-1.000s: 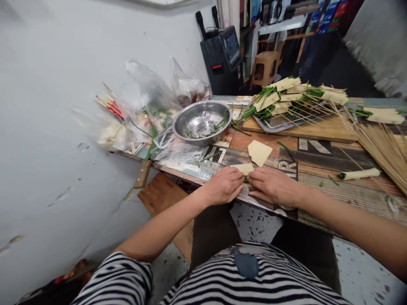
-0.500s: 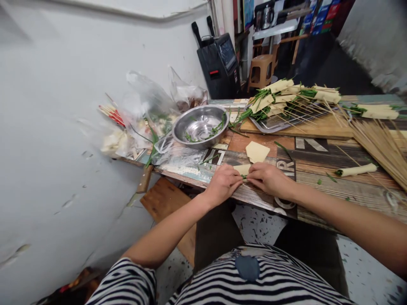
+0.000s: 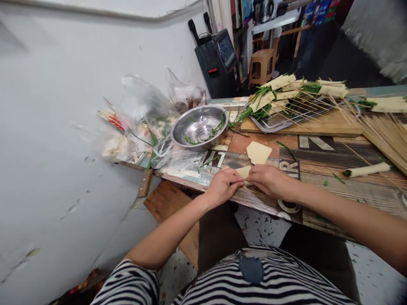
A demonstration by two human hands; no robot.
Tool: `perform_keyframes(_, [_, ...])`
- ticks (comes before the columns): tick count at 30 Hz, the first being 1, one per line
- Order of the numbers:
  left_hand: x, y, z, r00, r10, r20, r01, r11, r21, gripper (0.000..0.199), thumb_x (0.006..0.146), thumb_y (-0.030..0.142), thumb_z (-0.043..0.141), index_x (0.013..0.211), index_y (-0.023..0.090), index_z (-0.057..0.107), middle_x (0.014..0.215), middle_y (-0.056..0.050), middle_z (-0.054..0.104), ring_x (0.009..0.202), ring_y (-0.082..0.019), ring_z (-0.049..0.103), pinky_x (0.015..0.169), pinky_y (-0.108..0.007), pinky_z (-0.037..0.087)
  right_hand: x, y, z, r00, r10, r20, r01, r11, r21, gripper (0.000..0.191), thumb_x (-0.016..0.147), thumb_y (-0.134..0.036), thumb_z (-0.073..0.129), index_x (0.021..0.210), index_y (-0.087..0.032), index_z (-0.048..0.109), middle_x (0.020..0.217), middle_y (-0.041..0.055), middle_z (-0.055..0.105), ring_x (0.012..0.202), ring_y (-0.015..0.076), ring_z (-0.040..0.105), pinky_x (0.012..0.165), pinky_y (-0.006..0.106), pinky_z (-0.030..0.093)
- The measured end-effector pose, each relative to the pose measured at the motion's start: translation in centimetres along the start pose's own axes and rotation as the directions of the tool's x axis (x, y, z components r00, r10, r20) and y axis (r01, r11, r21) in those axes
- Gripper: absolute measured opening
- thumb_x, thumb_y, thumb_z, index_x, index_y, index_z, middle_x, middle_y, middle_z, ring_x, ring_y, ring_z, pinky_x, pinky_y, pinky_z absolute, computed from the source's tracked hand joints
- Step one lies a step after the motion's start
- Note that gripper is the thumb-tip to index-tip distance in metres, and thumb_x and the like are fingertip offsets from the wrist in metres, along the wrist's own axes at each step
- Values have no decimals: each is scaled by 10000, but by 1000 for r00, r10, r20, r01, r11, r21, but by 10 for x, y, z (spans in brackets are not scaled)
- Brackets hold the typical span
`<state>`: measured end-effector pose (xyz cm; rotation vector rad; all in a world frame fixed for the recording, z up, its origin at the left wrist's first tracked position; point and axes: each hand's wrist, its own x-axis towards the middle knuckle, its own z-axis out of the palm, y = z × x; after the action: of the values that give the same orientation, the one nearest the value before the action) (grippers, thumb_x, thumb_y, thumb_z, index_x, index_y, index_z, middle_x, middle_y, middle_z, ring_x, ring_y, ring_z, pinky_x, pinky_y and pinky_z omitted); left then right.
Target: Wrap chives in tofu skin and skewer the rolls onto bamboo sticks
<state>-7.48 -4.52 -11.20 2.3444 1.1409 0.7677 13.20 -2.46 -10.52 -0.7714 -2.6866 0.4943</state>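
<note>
At the table's front edge, my left hand (image 3: 223,184) and my right hand (image 3: 270,181) meet with fingers closed on a pale yellow sheet (image 3: 243,171), partly rolled between them. My fingers hide most of the roll. Just behind it lies another pale sheet (image 3: 259,152), flat on the wood-patterned table (image 3: 235,149). A finished-looking roll (image 3: 369,170) with green ends rests to the right. Farther back, a metal tray (image 3: 270,123) holds a pile of skewered rolls (image 3: 275,101) with green stalks.
A steel bowl (image 3: 200,127) with green bits stands left of centre. Plastic bags (image 3: 146,101) and red-tipped sticks (image 3: 111,119) are at the left, near a wooden knife handle (image 3: 145,184). Bamboo skewers (image 3: 386,137) lie at the right, by a wooden board (image 3: 341,123).
The view has shifted slightly. My fingers have closed further over the sheet, and the green stalks seen between them before are now mostly covered.
</note>
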Motion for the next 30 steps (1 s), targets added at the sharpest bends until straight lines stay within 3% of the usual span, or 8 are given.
perform_keyframes(4, [3,5,-5,998,-24,63,23,1000,17,125,836,187,640,790,197,756,769,-24,696,754,-142,580,752,-278,437,-1,-4,3,1000,-2,1,2,999,-51,304,929,-264,440,845,-119,695,810,106,618,768,171,558,690,272,391])
perform_keyframes(9, [0,6,-5,980,-192,60,197,978,-75,104,811,191,661,795,198,763,787,-25,684,764,-140,600,717,-253,458,7,0,-3,991,130,27,-133,977,167,227,869,-218,519,794,-147,721,810,74,655,727,139,575,671,238,397])
perform_keyframes(12, [-4,3,-1,976,-215,23,216,969,-123,102,811,201,663,833,197,763,792,-26,704,765,-145,619,730,-254,476,16,7,-10,962,233,142,-263,929,260,169,795,-231,590,766,-155,738,785,47,678,696,133,579,648,228,394])
perform_keyframes(15, [-8,-2,3,986,-152,-72,143,984,-108,136,824,217,659,921,174,745,800,-40,712,760,-147,619,730,-261,480,22,13,-14,920,301,252,-369,880,298,187,758,-252,598,800,-151,750,715,23,692,656,135,574,618,227,384])
perform_keyframes(17, [-11,-6,6,993,-25,-118,22,999,-27,156,861,238,619,952,172,726,777,-42,699,730,-142,602,715,-272,473,24,14,-15,908,317,275,-394,870,297,210,750,-269,598,819,-145,754,696,21,698,647,137,571,608,227,379])
perform_keyframes(21, [-12,-11,10,966,252,-61,-231,941,246,250,947,223,444,938,182,690,745,-47,659,720,-152,550,707,-301,440,28,13,-18,901,316,297,-394,882,257,219,739,-263,603,823,-141,764,684,23,698,643,135,567,604,220,375])
perform_keyframes(25, [-11,-4,6,964,255,79,-264,874,408,296,967,196,365,887,149,646,745,-65,604,735,-169,493,692,-308,410,33,8,-24,877,337,342,-422,880,218,205,735,-217,591,803,-129,763,640,17,677,628,128,558,583,207,370])
perform_keyframes(30, [-11,3,-1,946,268,185,-321,855,406,250,957,305,444,982,134,626,818,-72,592,808,-180,485,738,-321,408,35,7,-24,881,349,320,-426,880,212,216,726,-190,610,887,-128,738,736,17,698,666,122,576,599,193,384])
